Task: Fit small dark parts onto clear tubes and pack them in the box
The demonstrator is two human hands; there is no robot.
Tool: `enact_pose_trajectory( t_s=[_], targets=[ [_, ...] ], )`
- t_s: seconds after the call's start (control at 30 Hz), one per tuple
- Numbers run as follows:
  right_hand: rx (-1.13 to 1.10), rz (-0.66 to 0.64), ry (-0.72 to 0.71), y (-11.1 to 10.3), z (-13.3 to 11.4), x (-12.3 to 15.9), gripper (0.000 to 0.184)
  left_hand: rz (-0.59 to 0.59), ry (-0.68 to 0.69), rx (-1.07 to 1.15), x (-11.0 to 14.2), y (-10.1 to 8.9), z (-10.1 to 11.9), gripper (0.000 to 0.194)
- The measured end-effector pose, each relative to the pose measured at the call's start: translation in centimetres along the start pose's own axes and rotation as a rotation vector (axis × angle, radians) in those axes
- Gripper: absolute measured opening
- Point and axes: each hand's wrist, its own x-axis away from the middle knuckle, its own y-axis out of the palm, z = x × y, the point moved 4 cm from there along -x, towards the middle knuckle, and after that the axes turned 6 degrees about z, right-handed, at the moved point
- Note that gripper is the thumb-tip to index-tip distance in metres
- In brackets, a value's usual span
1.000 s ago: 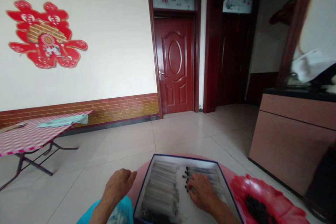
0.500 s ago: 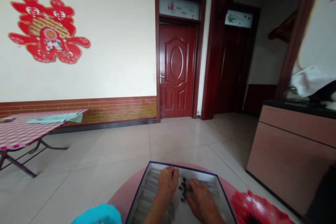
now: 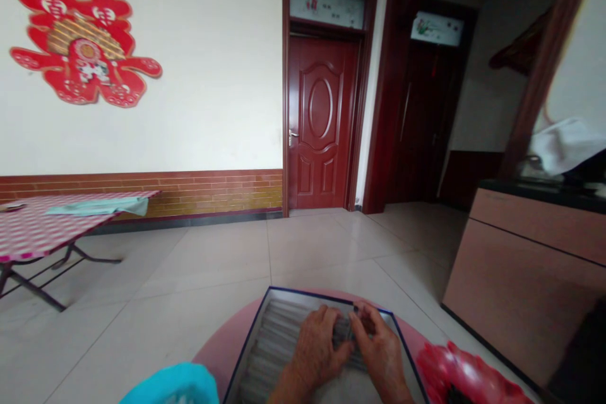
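left hand (image 3: 315, 347) and right hand (image 3: 382, 348) have been brought closer together over the box (image 3: 296, 296); a dark-tipped piece (image 3: 356, 308) is pinched in the right fingertips; whether anything is held by the half-curled left cannot be told. were that pinch loosened, it could be dropped.

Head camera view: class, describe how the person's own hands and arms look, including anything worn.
The left hand and right hand are bare, without gloves, each broad across the back. No watch or bracelet shows, and no sleeve reaches into view.
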Motion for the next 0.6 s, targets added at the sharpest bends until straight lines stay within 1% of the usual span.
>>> enact_pose_trajectory(
  t_s=[0.07, 0.13, 0.2, 0.3, 0.37, 0.43, 0.6],
  targets=[
    [-0.102, -0.003, 0.115, -0.1, 0.0, 0.0, 0.033, -0.024, 0.016, 0.004, 0.1, 0.5, 0.2, 0.027],
    [-0.184, -0.041, 0.192, 0.0, -0.3, 0.1, 0.032, -0.022, 0.02, -0.001, 0.1, 0.7, 0.2, 0.017],
    [-0.219, -0.101, 0.247, 0.0, -0.7, 0.2, 0.032, 0.018, 0.015, -0.044, 0.0, 0.6, 0.0, 0.013],
    [-0.244, -0.153, 0.315, 0.2, -1.1, 0.5, 0.034, 0.095, 0.034, -0.146, -0.3, 0.1, -0.1, 0.02],
    [-0.265, -0.168, 0.337, 0.5, -1.2, 0.7, 0.034, 0.128, 0.053, -0.196, -0.4, -0.3, -0.1, 0.022],
    [-0.251, -0.191, 0.344, 0.9, -1.1, 0.9, 0.033, 0.141, 0.06, -0.233, -0.4, -0.5, -0.1, 0.02],
    [-0.185, -0.241, 0.346, 1.6, -0.4, 1.4, 0.036, 0.115, 0.076, -0.312, -0.3, -0.3, 0.3, 0.014]
  ],
)
